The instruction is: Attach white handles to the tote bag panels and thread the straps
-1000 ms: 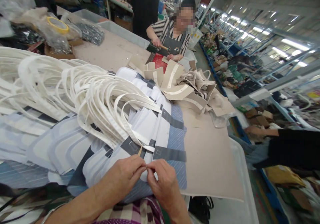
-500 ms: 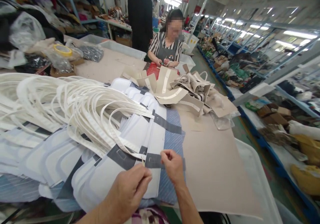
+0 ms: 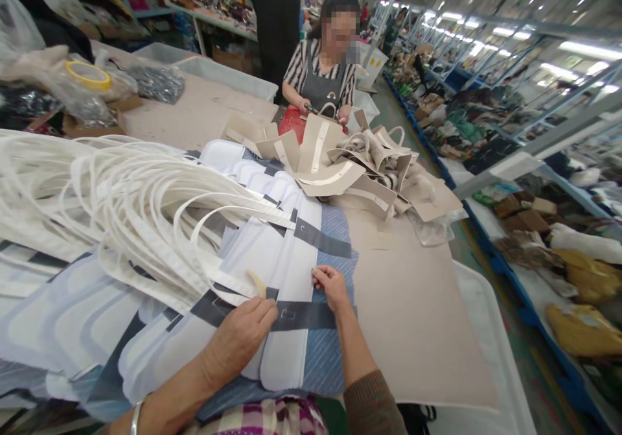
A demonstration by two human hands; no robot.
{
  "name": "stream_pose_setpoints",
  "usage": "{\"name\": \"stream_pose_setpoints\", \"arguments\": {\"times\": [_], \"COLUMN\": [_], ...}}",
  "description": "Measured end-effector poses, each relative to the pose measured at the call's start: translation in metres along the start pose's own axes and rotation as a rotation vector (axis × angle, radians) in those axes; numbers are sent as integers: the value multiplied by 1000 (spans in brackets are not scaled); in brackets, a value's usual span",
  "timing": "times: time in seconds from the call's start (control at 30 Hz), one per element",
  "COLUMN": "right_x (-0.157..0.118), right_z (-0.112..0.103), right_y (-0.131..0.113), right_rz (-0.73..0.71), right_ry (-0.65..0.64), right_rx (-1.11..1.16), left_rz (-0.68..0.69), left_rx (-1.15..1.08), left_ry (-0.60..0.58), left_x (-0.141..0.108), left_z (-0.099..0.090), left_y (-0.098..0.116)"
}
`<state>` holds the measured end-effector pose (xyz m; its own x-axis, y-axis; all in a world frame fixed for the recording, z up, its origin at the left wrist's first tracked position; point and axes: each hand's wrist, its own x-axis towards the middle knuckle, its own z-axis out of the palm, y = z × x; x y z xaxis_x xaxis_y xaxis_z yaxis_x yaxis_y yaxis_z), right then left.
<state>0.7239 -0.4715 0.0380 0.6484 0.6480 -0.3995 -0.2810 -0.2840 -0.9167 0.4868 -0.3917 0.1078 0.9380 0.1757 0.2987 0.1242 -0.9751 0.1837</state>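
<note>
grey strap (image 3: 304, 316) lies between left hand (image 3: 238, 341) and right hand (image 3: 331, 289) (fingers loose, nothing gripped)

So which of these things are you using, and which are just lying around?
In use: left hand, right hand, white panels, grey strap, white handles.

Lying around: beige bags, yellow tape roll, white bin.

A co-worker (image 3: 321, 78) in striped shirt and apron, yellow tape roll (image 3: 87, 75), plastic bin (image 3: 223, 78), loaded blue-edged shelving (image 3: 515, 253)
</note>
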Motion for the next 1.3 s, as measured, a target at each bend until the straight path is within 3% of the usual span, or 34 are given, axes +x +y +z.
{"name": "stream_pose_setpoints", "arguments": {"times": [0.33,0.5,0.7,0.8,0.9,1.07,1.2,1.3], "right_x": [9,18,19,1,-37,-101,-108,-105], "right_z": [14,5,-10,-7,15,73,96,87], "right_y": [3,-5,-11,-17,-25,-30,-24,-35], "right_rz": [76,96,19,-101,-273,-662,-877,-1036], "right_ry": [22,49,45,114,117,-169,-79,40], "right_rx": [-201,-391,-492,-502,-492,-691,-863,-855], "left_rz": [-4,-1,52,41,-31,-173,-280,-304], "left_rx": [-12,-18,-169,-237,-319,-447,-458,-446], "left_ry": [32,6,25,96,205,243,269,279], "left_x": [-2,-3,-7,-19,-34,-48,-53,-56], "left_z": [7,6,-8,-23,-45,-71,-70,-62], "left_y": [-1,-2,-1,5,11,15,18,18]}}
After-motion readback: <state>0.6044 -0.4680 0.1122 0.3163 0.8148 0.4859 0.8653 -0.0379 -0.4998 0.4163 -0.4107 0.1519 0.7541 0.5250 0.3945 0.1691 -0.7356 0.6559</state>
